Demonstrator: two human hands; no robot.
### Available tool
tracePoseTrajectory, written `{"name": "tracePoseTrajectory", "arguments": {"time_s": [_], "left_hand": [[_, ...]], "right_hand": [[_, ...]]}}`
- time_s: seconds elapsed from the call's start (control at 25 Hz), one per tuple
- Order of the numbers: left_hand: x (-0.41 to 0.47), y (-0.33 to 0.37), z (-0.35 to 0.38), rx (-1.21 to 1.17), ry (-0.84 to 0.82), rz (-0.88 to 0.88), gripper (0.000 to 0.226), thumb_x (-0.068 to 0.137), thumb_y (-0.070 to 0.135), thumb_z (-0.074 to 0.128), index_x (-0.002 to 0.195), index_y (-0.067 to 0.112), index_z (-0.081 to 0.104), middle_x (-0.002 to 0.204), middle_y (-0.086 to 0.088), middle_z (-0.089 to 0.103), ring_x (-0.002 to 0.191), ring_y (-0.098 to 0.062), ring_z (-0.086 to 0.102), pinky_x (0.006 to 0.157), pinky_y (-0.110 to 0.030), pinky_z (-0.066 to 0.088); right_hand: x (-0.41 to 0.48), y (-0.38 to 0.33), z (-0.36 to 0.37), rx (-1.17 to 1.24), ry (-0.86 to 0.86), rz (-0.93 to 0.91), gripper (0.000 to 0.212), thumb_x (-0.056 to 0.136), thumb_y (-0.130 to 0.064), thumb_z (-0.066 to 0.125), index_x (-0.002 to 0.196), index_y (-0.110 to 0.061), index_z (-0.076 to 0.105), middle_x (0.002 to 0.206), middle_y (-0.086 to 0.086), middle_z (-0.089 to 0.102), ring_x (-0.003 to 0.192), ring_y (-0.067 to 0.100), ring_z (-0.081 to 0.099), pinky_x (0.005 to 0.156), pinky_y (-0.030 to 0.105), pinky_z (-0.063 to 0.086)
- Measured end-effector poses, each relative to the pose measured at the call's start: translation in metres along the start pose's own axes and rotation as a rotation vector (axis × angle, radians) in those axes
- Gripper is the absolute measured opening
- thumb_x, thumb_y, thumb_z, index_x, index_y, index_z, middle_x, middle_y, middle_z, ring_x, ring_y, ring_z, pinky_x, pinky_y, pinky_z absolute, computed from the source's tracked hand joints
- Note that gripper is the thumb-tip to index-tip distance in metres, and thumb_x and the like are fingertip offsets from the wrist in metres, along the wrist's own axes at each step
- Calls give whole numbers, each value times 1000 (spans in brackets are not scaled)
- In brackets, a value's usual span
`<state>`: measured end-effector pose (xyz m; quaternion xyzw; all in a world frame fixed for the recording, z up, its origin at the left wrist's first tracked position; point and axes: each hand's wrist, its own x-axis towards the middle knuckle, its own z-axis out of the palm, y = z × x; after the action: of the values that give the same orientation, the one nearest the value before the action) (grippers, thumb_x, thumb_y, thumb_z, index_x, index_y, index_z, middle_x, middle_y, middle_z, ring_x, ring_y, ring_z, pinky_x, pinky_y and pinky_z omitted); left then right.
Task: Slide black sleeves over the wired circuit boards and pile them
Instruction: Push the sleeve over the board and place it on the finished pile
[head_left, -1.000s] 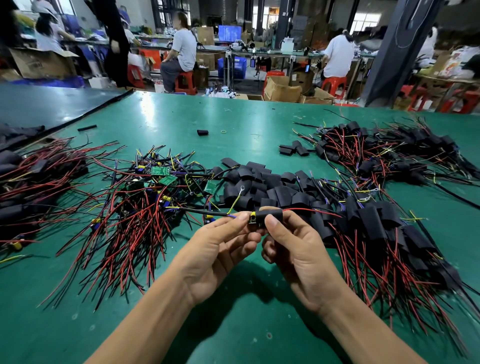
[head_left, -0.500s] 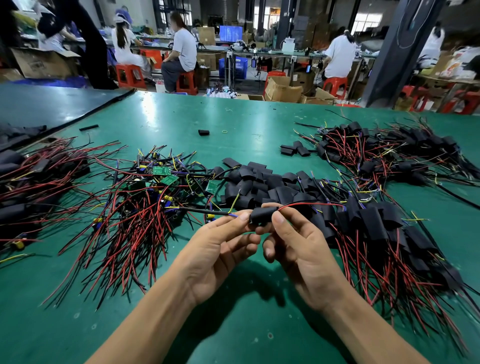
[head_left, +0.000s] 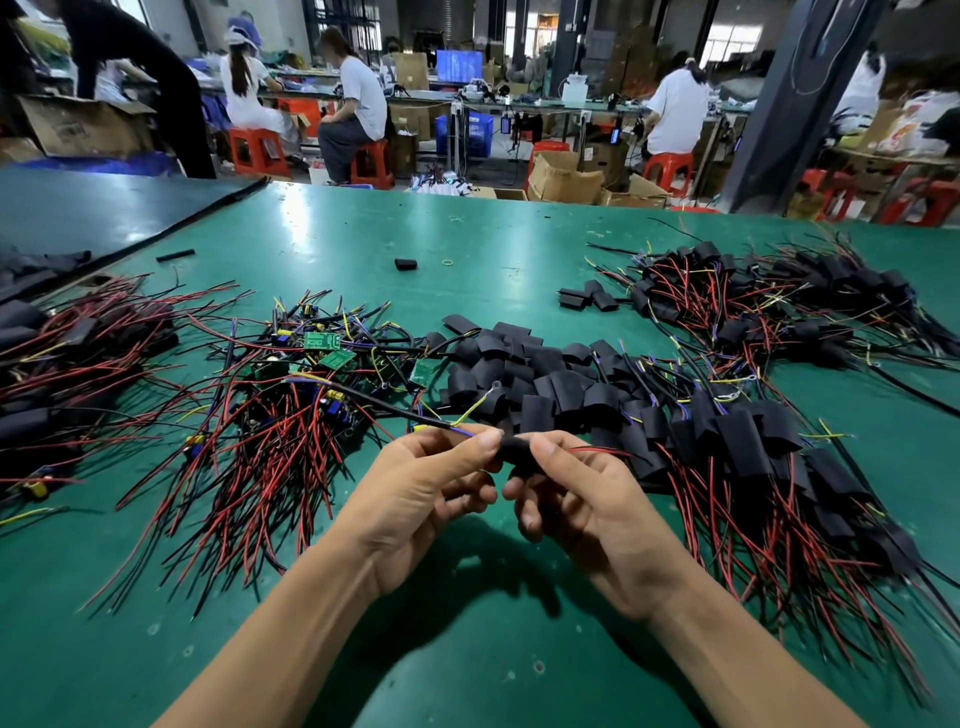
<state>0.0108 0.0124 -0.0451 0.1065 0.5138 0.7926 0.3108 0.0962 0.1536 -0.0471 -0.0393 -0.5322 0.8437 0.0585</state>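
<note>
Green table (head_left: 467, 249), worn and glossy, in a busy workshop. Behind it are people seated on red stools (head_left: 371, 163), cardboard boxes (head_left: 563, 182), a blue crate (head_left: 465, 132) and a dark pillar (head_left: 795, 104).

On the table:
- tangle of bare green boards (head_left: 322, 364) with red and black wires, left of centre
- heap of loose sleeves (head_left: 519, 374) in the middle
- sleeved pile (head_left: 753, 447) just right of the hands
- another sleeved pile (head_left: 779, 301) far right
- more wired pieces (head_left: 67, 353) at the left edge
- one stray sleeve (head_left: 405, 264) lying alone farther back, beside a yellow rubber band (head_left: 448, 263)

Both hands are raised over the near table, palms facing each other. The left hand (head_left: 421, 488) pinches the left end of the black sleeve (head_left: 514, 449) with thumb and forefinger, where the blue and yellow leads exit. The right hand (head_left: 587, 499) grips its right end, thumb on top, other fingers curled under. Red wires (head_left: 597, 451) trail out to the right.

A second ago the board's yellow end poked out of the sleeve's left side. Now the sleeve hides it fully. The hands sit in much the same spot. In the background, the dark-clothed standing person has shifted left.
</note>
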Motion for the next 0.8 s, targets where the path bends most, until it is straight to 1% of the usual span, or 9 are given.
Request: {"name": "tracePoseTrajectory", "arguments": {"time_s": [0.12, 0.2, 0.28, 0.36, 0.44, 0.52, 0.6, 0.72, 0.8], "left_hand": [[-2, 3, -3, 60, -10, -8, 19, 55, 25, 88, 70, 19, 78, 67, -1, 64, 50, -9, 54, 48, -17, 46], [-3, 3, -2, 59, -50, -25, 21, 60, 24, 94, 72, 22, 77, 64, 3, 62, 46, -6, 50, 45, -16, 42], [-3, 3, 0, 58, -92, -8, 21, 62, 34, 88, 77, 24, 76, 64, 5, 60, 46, -6, 47, 45, -16, 39], [-3, 2, 1, 87, -99, 24, 26, 61, 39, 88, 79, 26, 75, 65, 6, 59, 46, -6, 44, 44, -16, 36], [-2, 2, 0, 121, -69, 30, 28, 64, 47, 89, 79, 28, 74, 67, 5, 58, 46, -6, 43, 45, -16, 33], [2, 2, -5, 176, 33, 5, 29, 68, 51, 81, 77, 25, 74, 67, 5, 59, 47, -8, 43, 50, -21, 30], [7, 0, -13, 254, 171, 0, 24, 77, 43, 77, 71, 21, 70, 64, 3, 58, 45, -9, 41, 47, -20, 29], [13, -2, -24, 368, 339, 87, 21, 87, 25, 74, 71, 15, 66, 58, 2, 57, 40, -10, 38, 39, -17, 30], [16, -3, -31, 525, 467, 194, 12, 87, 21, 74, 78, 15, 69, 64, 4, 64, 46, -12, 49, 47, -21, 41]], "right_hand": [[-2, -4, 1, 1, -13, 55, 39, 73, -35, 75, 98, -6, 66, 76, 14, 68, 52, 15, 54, 52, 22, 46], [-5, -11, 1, -7, -56, 76, 41, 76, -34, 72, 103, -4, 66, 77, 13, 69, 54, 14, 56, 53, 22, 48], [-7, -15, 2, -17, -91, 85, 37, 81, -31, 69, 105, -3, 67, 78, 12, 69, 54, 14, 57, 54, 21, 49], [-6, -14, 6, 22, -58, 39, 28, 83, -24, 70, 103, -5, 69, 79, 11, 70, 53, 13, 56, 53, 20, 48], [-3, -13, 10, 143, 71, -67, 23, 79, -19, 73, 100, -9, 70, 86, 10, 73, 51, 11, 55, 51, 19, 48], [0, -20, 5, 258, 287, -191, 16, 77, -23, 69, 91, -18, 75, 97, 5, 76, 50, 7, 57, 51, 17, 50], [0, -33, -8, 327, 471, -275, 14, 79, -30, 69, 91, -24, 75, 106, -4, 77, 52, 1, 59, 52, 14, 51], [1, -44, -29, 374, 665, -286, 18, 88, -39, 65, 100, -26, 68, 99, -12, 77, 52, -2, 57, 52, 13, 48], [2, -42, -37, 356, 724, -271, 24, 96, -46, 56, 98, -24, 66, 92, -9, 77, 50, 2, 54, 52, 16, 44]]}}
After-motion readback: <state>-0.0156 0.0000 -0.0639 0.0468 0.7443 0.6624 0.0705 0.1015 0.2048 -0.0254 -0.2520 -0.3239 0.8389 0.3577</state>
